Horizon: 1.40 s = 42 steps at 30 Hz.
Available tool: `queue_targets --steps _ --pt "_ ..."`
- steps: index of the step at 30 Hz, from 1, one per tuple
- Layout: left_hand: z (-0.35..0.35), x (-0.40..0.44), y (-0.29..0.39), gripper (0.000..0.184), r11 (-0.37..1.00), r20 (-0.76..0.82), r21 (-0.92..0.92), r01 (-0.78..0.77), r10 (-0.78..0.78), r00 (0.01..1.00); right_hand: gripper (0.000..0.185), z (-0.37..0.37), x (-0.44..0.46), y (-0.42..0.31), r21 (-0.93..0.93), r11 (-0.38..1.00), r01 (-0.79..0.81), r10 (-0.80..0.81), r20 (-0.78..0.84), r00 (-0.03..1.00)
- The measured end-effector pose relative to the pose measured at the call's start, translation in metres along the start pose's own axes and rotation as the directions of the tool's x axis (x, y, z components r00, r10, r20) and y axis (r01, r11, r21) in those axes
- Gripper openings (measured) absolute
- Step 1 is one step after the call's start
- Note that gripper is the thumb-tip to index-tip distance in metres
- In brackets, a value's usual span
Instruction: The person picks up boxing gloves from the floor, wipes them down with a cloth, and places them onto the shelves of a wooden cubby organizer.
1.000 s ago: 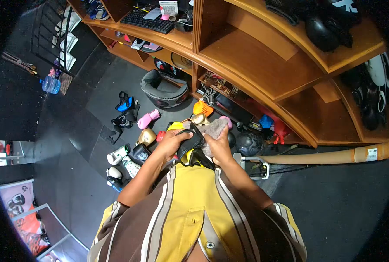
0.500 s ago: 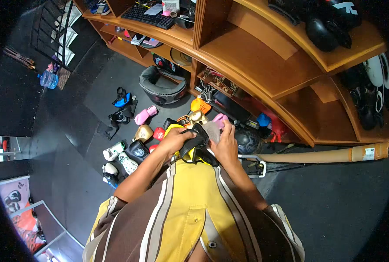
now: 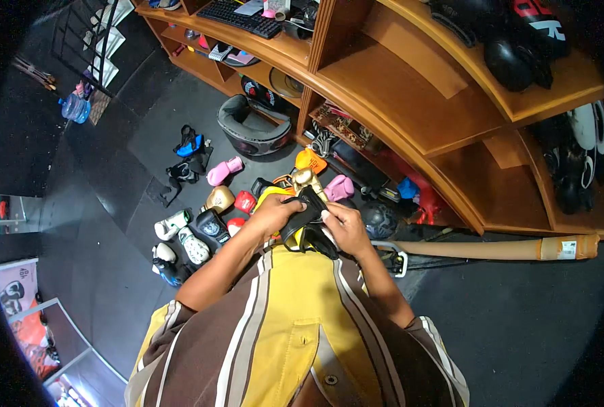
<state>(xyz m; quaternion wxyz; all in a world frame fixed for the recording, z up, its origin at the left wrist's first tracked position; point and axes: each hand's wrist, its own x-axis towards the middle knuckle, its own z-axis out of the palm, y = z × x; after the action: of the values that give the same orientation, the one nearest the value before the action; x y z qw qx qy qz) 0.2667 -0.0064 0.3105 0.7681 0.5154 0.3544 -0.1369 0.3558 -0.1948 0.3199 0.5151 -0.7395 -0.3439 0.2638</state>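
In front of my chest I hold a yellow and black boxing glove (image 3: pixel 306 235). My left hand (image 3: pixel 275 215) is closed round its yellow side, with the thumb on the black cuff. My right hand (image 3: pixel 346 228) pinches the edge of the black wrist strap, fingers closed. The hands partly hide the glove. Just beyond it on the floor lie a gold glove (image 3: pixel 306 180) and a pink glove (image 3: pixel 339 188). Left of my left hand are a red glove (image 3: pixel 245 201), another gold glove (image 3: pixel 219 199) and a dark blue glove (image 3: pixel 211 226).
A curved wooden shelf unit (image 3: pixel 397 102) fills the far right, with black gear on its upper boards. A grey-black padded ring-shaped item (image 3: pixel 254 129) stands at its foot. White gloves (image 3: pixel 194 245) lie at left. A long cardboard tube (image 3: pixel 475 249) rests on the right floor.
My right hand has moved toward the cuff, and the grey fuzzy strap face it held out no longer shows. The strap now lies against the cuff. My left hand keeps its hold.
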Motion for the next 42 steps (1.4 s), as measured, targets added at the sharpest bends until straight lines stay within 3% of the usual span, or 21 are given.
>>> queue_targets --steps 2,5,11,14,17,21,22,24,25,28,31,34,35,38,42 --pt "-0.003 0.008 -0.009 0.021 1.0 0.006 -0.019 0.006 -0.006 1.0 0.024 0.005 0.0 -0.004 -0.018 1.0 0.014 -0.016 -0.079 0.997" --pt "-0.005 0.013 -0.014 0.022 1.0 0.015 -0.004 0.002 -0.002 1.0 0.023 0.006 -0.001 0.001 -0.12 0.993 -0.005 -0.004 -0.069 0.998" --pt "-0.002 0.007 -0.003 0.021 0.997 0.018 0.075 0.004 -0.006 1.0 0.022 0.016 -0.002 0.002 -0.236 0.963 0.131 -0.177 -0.186 0.966" --pt "0.001 0.002 0.003 0.02 0.996 -0.005 0.077 -0.035 0.035 0.999 0.024 0.014 0.002 -0.02 -0.204 0.979 0.027 -0.055 -0.132 0.99" --pt "0.002 -0.003 0.007 0.018 0.997 -0.005 0.044 -0.059 0.059 0.998 0.027 0.013 0.005 -0.031 -0.237 0.942 0.239 -0.271 -0.112 0.956" --pt "0.002 -0.007 0.005 0.018 0.987 0.052 0.033 -0.156 0.155 0.987 0.022 0.002 0.011 -0.015 -0.041 0.963 0.267 -0.27 -0.105 0.957" --pt "0.003 -0.009 0.009 0.018 0.984 0.072 0.078 -0.162 0.156 0.985 0.02 0.003 0.01 -0.013 0.082 0.992 0.1 -0.089 -0.124 0.988" --pt "0.005 -0.015 0.018 0.017 0.971 0.108 0.164 -0.176 0.16 0.981 0.017 0.006 0.011 -0.013 0.324 0.918 -0.23 0.272 -0.091 0.958" --pt "0.002 -0.009 0.014 0.026 0.971 0.122 0.169 -0.166 0.146 0.982 0.015 0.009 0.014 -0.01 0.368 0.898 -0.24 0.294 -0.096 0.951" --pt "-0.002 -0.001 0.007 0.026 0.944 0.132 0.254 -0.213 0.184 0.974 0.018 0.005 0.02 -0.021 0.314 0.897 -0.311 0.342 -0.048 0.939" --pt "-0.005 -0.003 0.01 0.027 0.968 0.15 0.183 -0.173 0.146 0.978 0.021 0.009 0.028 -0.007 0.263 0.938 -0.224 0.246 -0.054 0.968" --pt "-0.007 -0.007 0.016 0.027 0.976 0.187 0.149 -0.158 0.129 0.974 0.023 0.001 0.032 -0.012 0.402 0.798 -0.448 0.415 0.173 0.893" --pt "-0.009 -0.003 0.013 0.025 0.982 0.216 0.122 -0.146 0.117 0.969 0.019 0.002 0.033 -0.008 0.401 0.81 -0.429 0.393 0.173 0.903" --pt "-0.011 -0.008 0.026 0.026 0.937 0.259 0.248 -0.245 0.179 0.949 0.019 -0.005 0.037 -0.012 0.235 0.871 -0.432 0.373 0.256 0.892" --pt "-0.015 -0.011 0.035 0.029 0.925 0.29 0.281 -0.254 0.17 0.942 0.027 -0.011 0.043 -0.015 0.053 0.959 -0.278 0.251 0.298 0.921"
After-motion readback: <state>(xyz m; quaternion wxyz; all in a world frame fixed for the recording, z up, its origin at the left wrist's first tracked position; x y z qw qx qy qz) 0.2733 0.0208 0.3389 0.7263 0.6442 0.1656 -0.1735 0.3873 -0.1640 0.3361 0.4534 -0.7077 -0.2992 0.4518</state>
